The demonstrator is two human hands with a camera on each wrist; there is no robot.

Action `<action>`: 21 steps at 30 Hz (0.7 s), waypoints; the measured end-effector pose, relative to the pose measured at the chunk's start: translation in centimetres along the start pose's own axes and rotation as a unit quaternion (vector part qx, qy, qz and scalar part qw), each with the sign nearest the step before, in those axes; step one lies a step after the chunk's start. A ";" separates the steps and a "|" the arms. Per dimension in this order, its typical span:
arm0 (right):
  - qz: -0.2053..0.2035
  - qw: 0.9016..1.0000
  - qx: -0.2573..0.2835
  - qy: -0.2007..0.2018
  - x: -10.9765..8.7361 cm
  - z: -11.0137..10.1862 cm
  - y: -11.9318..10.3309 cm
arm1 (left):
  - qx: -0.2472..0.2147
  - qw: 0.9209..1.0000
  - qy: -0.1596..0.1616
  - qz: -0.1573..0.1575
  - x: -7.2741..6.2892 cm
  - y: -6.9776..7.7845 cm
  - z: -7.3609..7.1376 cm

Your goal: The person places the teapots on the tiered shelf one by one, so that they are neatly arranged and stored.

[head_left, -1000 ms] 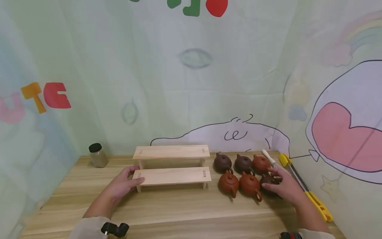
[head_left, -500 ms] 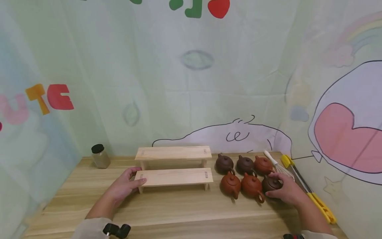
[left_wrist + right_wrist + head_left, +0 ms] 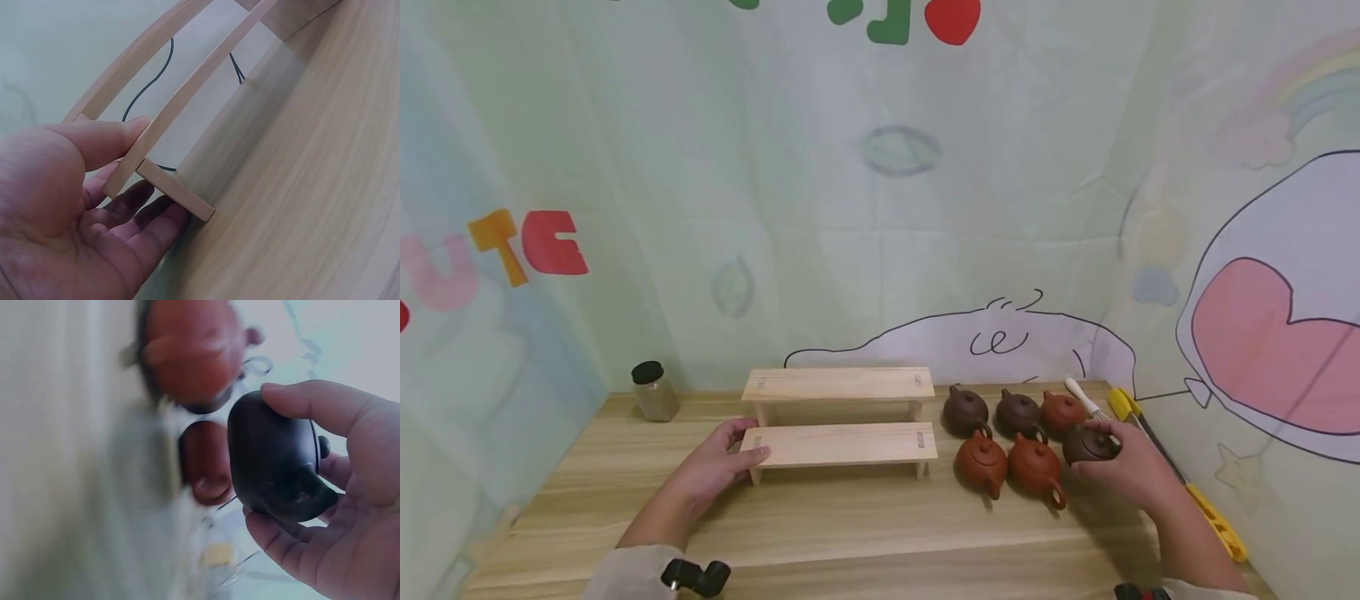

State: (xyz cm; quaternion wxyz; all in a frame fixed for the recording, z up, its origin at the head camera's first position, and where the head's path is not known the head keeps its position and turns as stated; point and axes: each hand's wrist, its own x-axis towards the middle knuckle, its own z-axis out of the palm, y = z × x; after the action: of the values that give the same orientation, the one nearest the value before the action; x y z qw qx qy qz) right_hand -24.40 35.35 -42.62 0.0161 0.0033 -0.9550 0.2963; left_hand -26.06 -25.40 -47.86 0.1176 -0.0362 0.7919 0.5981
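Observation:
A two-tier pale wooden stand is on the table, and my left hand grips the left end of its lower shelf. In the left wrist view the thumb lies on top of the shelf board, with the fingers curled beneath by the leg. My right hand holds a dark brown teapot by its sides, thumb opposite fingers. The right wrist view has this dark teapot raised off the table. Left of it sit two reddish teapots, with dark teapots and another reddish teapot behind.
A glass jar with a black lid stands at the table's back left. Behind the right hand lie a whisk and yellow-handled tongs. A printed curtain hangs along the table's back edge.
My right hand has closed around the front-right dark teapot and lifted it slightly off the table. The left hand stays on the stand.

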 end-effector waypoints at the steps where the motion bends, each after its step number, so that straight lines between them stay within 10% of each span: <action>1: 0.001 1.000 0.004 0.002 -0.2 -0.2 -0.7 | 0.001 1.000 0.001 -0.002 0.0 0.0 0.0; 21: -0.134 0.988 0.050 -0.051 1.0 5.3 -17.9 | -0.004 1.000 0.006 0.000 -0.3 0.4 0.3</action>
State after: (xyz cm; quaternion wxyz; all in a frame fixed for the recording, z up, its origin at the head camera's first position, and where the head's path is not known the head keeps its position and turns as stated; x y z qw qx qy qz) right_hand -25.25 17.59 -36.85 0.0070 0.1474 -0.9293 0.3385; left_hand -25.82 -25.07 -47.49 0.1127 -0.0405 0.7900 0.6014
